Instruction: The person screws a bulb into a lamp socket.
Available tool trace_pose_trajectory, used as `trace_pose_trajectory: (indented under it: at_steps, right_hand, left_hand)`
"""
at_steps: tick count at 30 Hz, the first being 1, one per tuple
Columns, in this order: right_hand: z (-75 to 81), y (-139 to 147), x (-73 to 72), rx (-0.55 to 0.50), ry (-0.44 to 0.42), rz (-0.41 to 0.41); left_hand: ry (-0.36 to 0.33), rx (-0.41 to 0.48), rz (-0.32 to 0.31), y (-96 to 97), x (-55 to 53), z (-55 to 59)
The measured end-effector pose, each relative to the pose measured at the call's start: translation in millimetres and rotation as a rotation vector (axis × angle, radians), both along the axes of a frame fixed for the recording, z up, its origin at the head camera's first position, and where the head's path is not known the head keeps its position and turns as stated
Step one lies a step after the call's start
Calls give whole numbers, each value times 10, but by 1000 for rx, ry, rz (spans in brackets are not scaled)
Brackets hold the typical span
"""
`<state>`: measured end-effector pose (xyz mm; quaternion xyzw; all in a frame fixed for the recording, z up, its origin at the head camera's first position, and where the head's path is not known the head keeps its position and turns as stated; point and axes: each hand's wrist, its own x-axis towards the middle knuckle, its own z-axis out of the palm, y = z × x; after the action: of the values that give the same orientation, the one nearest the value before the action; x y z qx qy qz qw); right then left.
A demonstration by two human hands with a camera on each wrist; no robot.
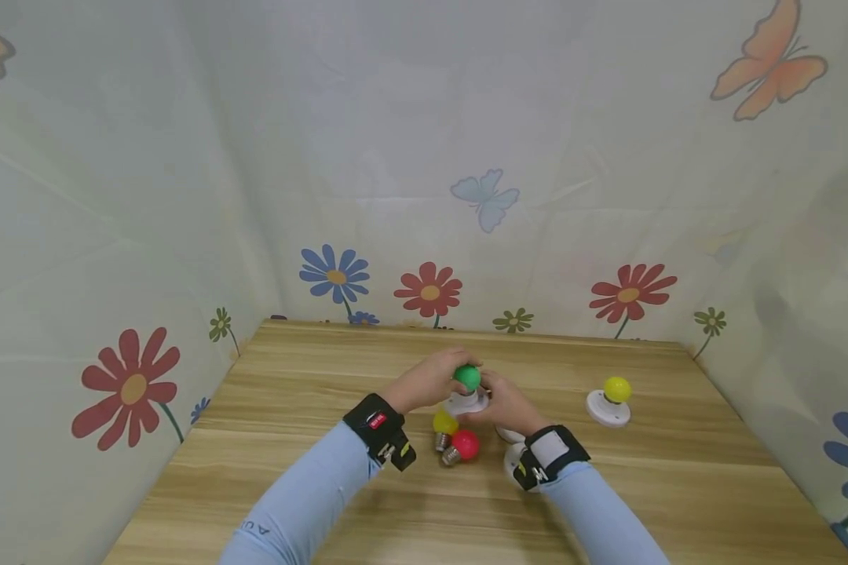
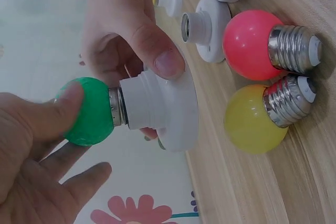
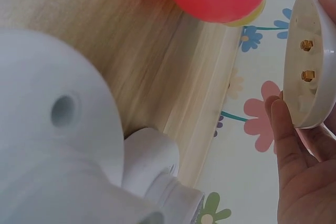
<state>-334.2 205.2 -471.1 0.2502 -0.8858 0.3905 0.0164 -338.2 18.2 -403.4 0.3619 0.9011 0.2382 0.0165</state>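
My left hand [image 1: 431, 380] pinches a green light bulb [image 2: 90, 111] between thumb and fingers. The bulb's metal base sits partly inside the mouth of a white lamp socket [image 2: 178, 109]. My right hand [image 1: 511, 406] grips that socket by its round base, thumb on the near face. In the right wrist view the socket's underside [image 3: 302, 72] shows two brass terminals. Socket and bulb are held up off the table. Close by lie a red bulb [image 1: 469, 445] and a yellow bulb [image 1: 445, 422], side by side with their screw bases exposed.
Two more white sockets, one of them the near socket [image 3: 58, 114], stand on the wooden table [image 1: 268, 463] under my right wrist. Farther right is a socket [image 1: 608, 410] with a yellow bulb [image 1: 617, 389] in it. A flower-printed curtain [image 1: 396, 157] surrounds the table's back and sides.
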Motion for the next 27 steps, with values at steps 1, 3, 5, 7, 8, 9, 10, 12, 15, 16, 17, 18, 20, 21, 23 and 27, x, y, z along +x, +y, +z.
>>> trace_pose_trajectory:
  at_steps: [1, 3, 5, 7, 8, 9, 10, 12, 15, 16, 17, 18, 20, 21, 23, 27]
  right_hand:
    - [3, 1, 1, 4, 0, -6]
    - [12, 0, 4, 6, 9, -7]
    - [26, -3, 8, 6, 18, -6]
    - [37, -6, 10, 6, 20, -5]
    - [42, -7, 11, 5, 18, -1]
    - [46, -8, 12, 9, 16, -1]
    - [50, -9, 14, 9, 11, -1]
    - [62, -11, 19, 8, -1, -1]
    - [70, -18, 23, 7, 1, 3]
    - [73, -21, 25, 0, 3, 5]
    - [69, -20, 21, 0, 8, 7]
    - [65, -19, 18, 0, 13, 8]
    - [53, -15, 13, -1, 18, 9]
    - [46, -13, 12, -1, 18, 10]
    - [33, -13, 11, 3, 15, 12]
    - [14, -25, 19, -3, 6, 26]
  left_hand:
    - [-1, 7, 9, -2, 0, -7]
    - [15, 23, 35, -7, -4, -33]
    - [45, 35, 76, -10, -2, -63]
    - [73, 40, 120, -6, 3, -91]
    - [83, 43, 139, -2, 5, -105]
    - [87, 46, 155, 3, 9, -111]
    - [88, 50, 168, 9, 14, -114]
    - [81, 57, 177, 23, 27, -102]
    - [79, 53, 167, 30, 53, -58]
    - [77, 49, 157, 32, 60, -41]
    - [76, 41, 144, 33, 67, -28]
    - [77, 29, 126, 32, 69, -16]
    - [74, 10, 88, 29, 64, -5]
    - [72, 3, 68, 27, 56, -5]
    - [61, -13, 32, 19, 43, -4]
    - [40, -28, -1, -2, 14, -7]
